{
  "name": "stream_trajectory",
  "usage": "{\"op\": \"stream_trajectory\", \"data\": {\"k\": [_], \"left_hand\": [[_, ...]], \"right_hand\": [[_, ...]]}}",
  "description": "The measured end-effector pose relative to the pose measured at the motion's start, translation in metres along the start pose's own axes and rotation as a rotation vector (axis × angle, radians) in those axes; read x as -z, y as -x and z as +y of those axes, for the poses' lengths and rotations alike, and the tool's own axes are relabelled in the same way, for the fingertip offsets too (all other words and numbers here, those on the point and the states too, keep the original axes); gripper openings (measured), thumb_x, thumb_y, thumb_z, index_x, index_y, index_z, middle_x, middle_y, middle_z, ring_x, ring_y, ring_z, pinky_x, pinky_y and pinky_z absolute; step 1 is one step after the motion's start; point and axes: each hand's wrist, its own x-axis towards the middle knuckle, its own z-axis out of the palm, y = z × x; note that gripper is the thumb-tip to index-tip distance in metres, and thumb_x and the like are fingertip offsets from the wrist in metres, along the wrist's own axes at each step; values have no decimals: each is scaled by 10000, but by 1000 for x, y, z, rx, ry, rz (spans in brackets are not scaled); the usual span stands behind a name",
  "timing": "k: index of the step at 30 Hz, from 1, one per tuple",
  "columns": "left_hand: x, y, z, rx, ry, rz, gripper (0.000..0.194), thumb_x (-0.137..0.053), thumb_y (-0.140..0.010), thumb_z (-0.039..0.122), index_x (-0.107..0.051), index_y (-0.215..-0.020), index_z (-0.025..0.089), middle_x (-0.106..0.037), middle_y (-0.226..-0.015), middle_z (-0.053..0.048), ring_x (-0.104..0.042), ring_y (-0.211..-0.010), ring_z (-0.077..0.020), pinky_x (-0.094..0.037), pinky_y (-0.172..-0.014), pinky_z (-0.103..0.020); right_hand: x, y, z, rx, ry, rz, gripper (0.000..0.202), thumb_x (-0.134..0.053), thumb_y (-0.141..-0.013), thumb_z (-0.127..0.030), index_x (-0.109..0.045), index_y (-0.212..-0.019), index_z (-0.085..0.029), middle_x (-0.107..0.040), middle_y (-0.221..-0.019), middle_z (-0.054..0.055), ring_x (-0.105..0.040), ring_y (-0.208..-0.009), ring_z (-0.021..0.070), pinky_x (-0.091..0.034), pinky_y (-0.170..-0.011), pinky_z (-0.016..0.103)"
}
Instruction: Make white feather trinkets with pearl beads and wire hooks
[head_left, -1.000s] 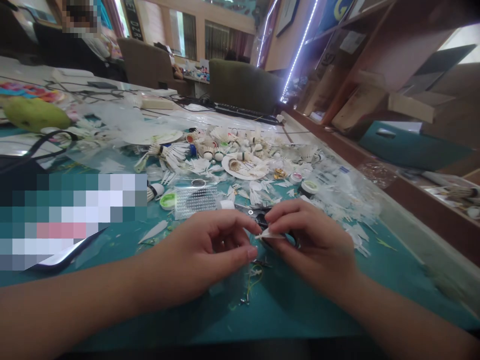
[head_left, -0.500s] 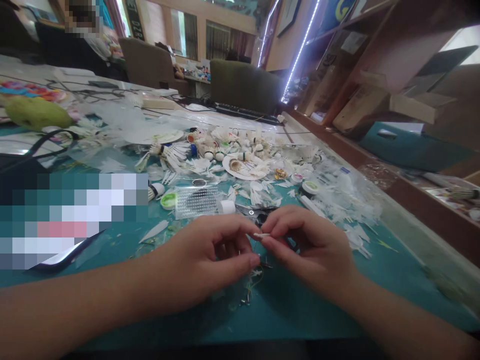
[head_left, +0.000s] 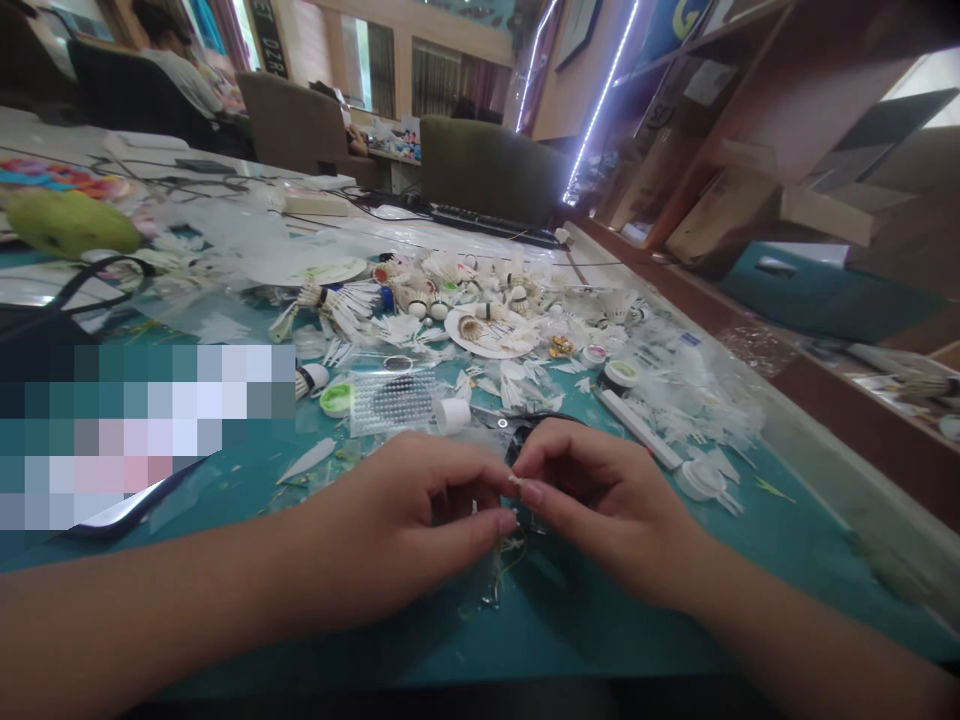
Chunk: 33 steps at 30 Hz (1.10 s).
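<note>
My right hand (head_left: 607, 510) pinches a tiny white piece (head_left: 515, 480) between thumb and forefinger; its exact kind is too small to tell. My left hand (head_left: 427, 530) is curled opposite, its forefinger tip against that piece and its thumb just below; what its inner fingers hold is hidden. Below the fingertips, a thin yellowish thread (head_left: 517, 562) and small shiny bits (head_left: 490, 600) lie on the teal mat (head_left: 600, 640). Scissors (head_left: 504, 423) with black handles lie behind the hands, partly covered by the right one. A white roll (head_left: 453, 413) stands beside them.
A sheet of pearl beads (head_left: 394, 400) and a green-filled tub (head_left: 337, 400) lie behind my left hand. Shuttlecocks (head_left: 337, 305), loose feathers and a white paper plate (head_left: 491, 335) crowd the back. A white stick (head_left: 640, 430) lies right. A phone-like device (head_left: 142, 500), blurred out, lies left.
My right hand has shifted slightly left and down, closer to the left fingertips. The white piece shows less between the fingers. My left hand has hardly moved.
</note>
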Motion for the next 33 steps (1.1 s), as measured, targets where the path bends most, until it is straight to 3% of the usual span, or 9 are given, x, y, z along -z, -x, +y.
{"op": "stream_trajectory", "data": {"k": [6, 12, 16, 22, 28, 33], "left_hand": [[3, -1, 1, -46, -79, -2, 276, -550, -998, 315, -748, -858, 184, -689, -731, 9, -601, -682, -149, -427, -612, -269], [1, -3, 1, 28, -20, 25, 237, -596, -983, 365, -767, -934, 209, -724, -798, 5, -624, -718, -161, -447, -612, -270], [-2, -4, 1, 75, 43, 19, 276, -619, -962, 407, -776, -875, 198, -682, -707, 8, -576, -650, -155, -416, -552, -265], [-2, -3, 3, 51, 50, 30, 258, -629, -951, 384, -771, -874, 183, -661, -692, 6, -564, -635, -150, -415, -545, -255], [2, -4, 1, -40, -88, 42, 298, -584, -978, 339, -743, -794, 167, -661, -671, 9, -576, -641, -145, -408, -575, -258], [3, -3, 5, -42, -83, 50, 317, -594, -979, 349, -756, -776, 169, -687, -685, 0, -594, -661, -151, -428, -604, -256]], "right_hand": [[1, -2, -1, -57, -57, -82, 53, -646, -969, -225, -642, -929, -191, -598, -845, -5, -540, -747, 138, -437, -654, 253], [2, 0, 0, 28, 77, -71, 33, -624, -977, -195, -644, -952, -191, -606, -867, -2, -552, -771, 143, -445, -671, 260], [1, 2, 1, 170, 218, -73, 77, -612, -961, -122, -656, -954, -185, -648, -878, 3, -588, -794, 130, -456, -703, 244], [1, 2, 3, 247, 294, -16, 76, -659, -935, -110, -669, -932, -185, -671, -826, -11, -574, -699, 99, -420, -609, 213], [0, 1, 2, 170, 293, 7, 56, -712, -931, -177, -697, -877, -184, -690, -765, -18, -568, -640, 93, -403, -561, 207], [1, 1, -2, 84, 304, -53, 55, -700, -956, -238, -711, -932, -190, -724, -796, 0, -632, -690, 124, -460, -599, 227]]}}
